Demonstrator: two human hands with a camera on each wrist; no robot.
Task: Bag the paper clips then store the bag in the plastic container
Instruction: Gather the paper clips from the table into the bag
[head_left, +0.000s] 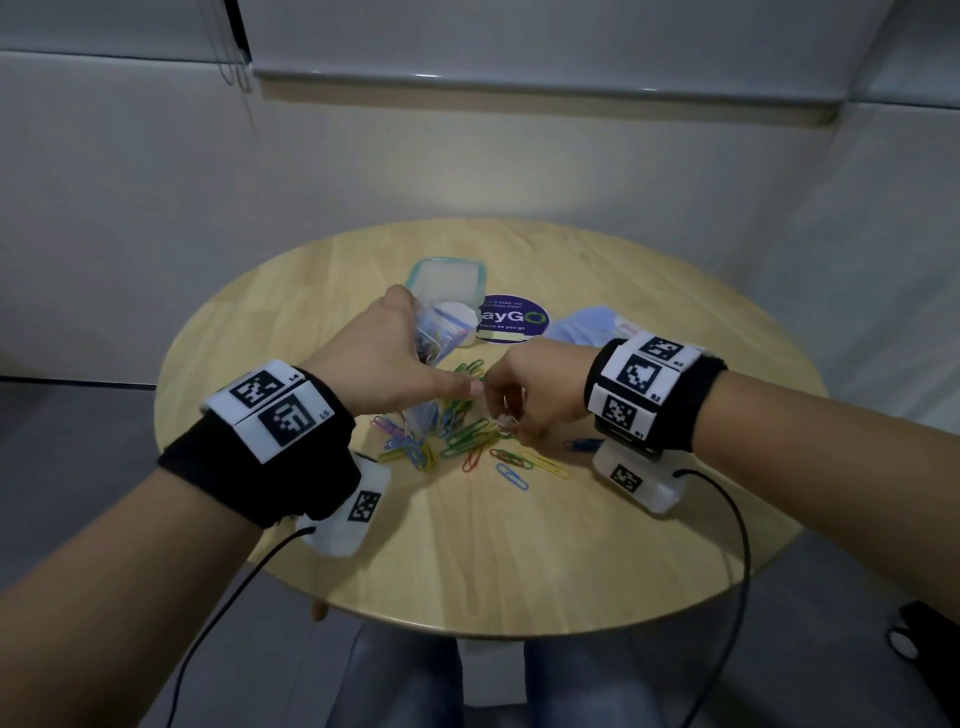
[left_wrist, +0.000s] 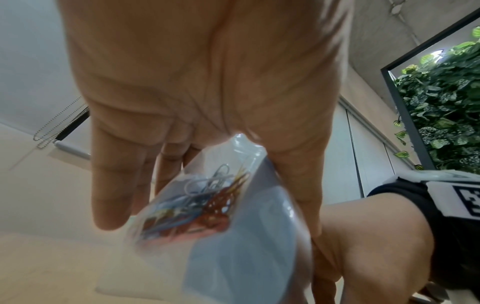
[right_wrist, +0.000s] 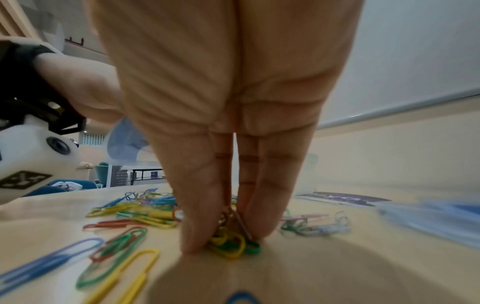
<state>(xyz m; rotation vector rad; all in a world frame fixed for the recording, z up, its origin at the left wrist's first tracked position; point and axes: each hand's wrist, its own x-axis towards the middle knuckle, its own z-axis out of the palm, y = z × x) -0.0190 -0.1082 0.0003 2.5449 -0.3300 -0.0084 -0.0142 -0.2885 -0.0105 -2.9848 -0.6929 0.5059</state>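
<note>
At a round wooden table (head_left: 571, 545), the left hand (head_left: 384, 358) grips a clear zip bag (left_wrist: 207, 205) of clips — the right hand (head_left: 535, 395) pinches loose coloured paper clips (right_wrist: 228, 244) beside it; the plastic container (head_left: 447, 280) sits just behind.

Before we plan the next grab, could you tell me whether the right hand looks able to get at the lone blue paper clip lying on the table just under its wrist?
Probably yes. The blue paper clip lies bare on the table with nothing on it, but the right hand is already pinching a bunch of paper clips.
</note>
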